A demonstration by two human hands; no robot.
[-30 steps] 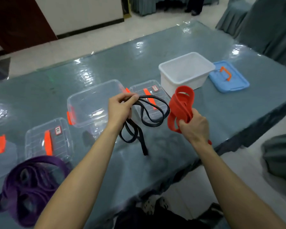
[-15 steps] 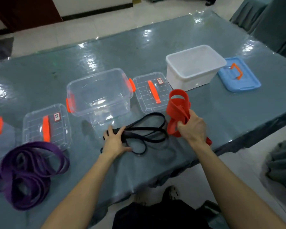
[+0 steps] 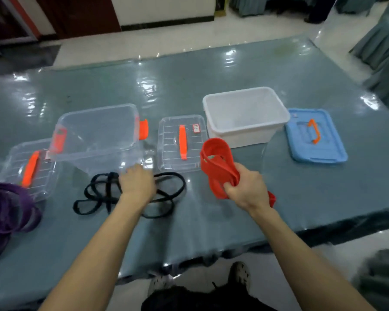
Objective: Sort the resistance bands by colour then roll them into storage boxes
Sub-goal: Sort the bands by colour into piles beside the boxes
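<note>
While the right hand (image 3: 245, 187) is holding the bunched red band (image 3: 216, 162) over the table (image 3: 305, 198), fingers (image 3: 231, 188) clamped round it, the left hand (image 3: 136, 184) is lying on the black band (image 3: 109, 194). That band is sprawling either side of the left fingers (image 3: 134, 171); I cannot tell whether they are gripping it.

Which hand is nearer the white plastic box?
Right. The right hand, gripping red bands, is in front of the white plastic box; the left hand sits over black bands, farther left.

red band (image 3: 218, 167) in the right fingers (image 3: 230, 188); black band (image 3: 99, 194) under the left fingers (image 3: 133, 171); purple band (image 3: 7, 209) far left of them. beyond: clear box (image 3: 94, 131), orange latches (image 3: 143, 129); white box (image 3: 245, 115); blue lid (image 3: 323, 151), orange handle (image 3: 313, 131).
</note>
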